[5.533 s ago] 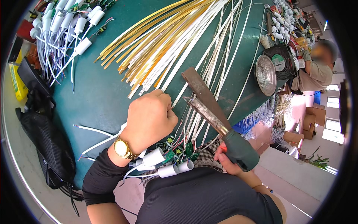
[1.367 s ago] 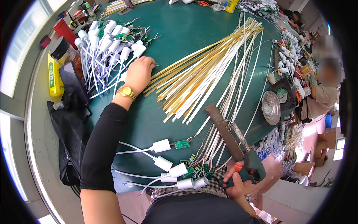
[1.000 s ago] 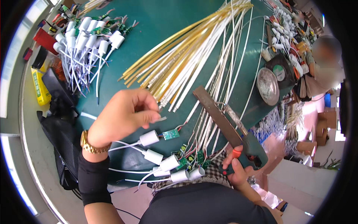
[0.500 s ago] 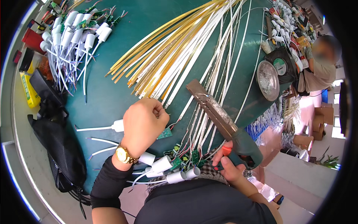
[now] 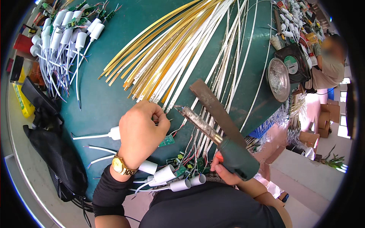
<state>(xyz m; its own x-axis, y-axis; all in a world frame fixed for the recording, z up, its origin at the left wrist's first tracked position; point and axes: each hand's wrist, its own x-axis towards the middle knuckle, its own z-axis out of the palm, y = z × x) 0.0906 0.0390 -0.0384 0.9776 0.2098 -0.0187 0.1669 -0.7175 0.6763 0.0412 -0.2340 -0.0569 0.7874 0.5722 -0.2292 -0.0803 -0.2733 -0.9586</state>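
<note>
My left hand [image 5: 142, 127], a gold watch on its wrist, is closed in a pinch with thin wires [image 5: 156, 122] showing at the fingers. Just beyond its fingertips lie the near ends of white and yellow LED strips [image 5: 167, 72]. My right hand [image 5: 225, 171] grips a dark green soldering gun [image 5: 239, 157] with an orange trigger. The gun's hot tip points at the strip ends, a short way from my left fingers. Beside my left hand lies a small green circuit board [image 5: 166, 141]. White cylindrical lamp caps [image 5: 164, 174] with cables and boards lie near my body.
A rusty flat metal bar [image 5: 217, 109] lies across the strips on the green table [image 5: 110, 41]. More white caps [image 5: 65, 37] are heaped far left, beside a black bag [image 5: 57, 159]. At right are a metal bowl [image 5: 278, 79], a black fan [image 5: 292, 64] and a seated person.
The soldering gun has swung left off the metal bar, bringing its tip near the strip ends and my left fingers. My left hand keeps its pinch. The whole view has shifted slightly.
</note>
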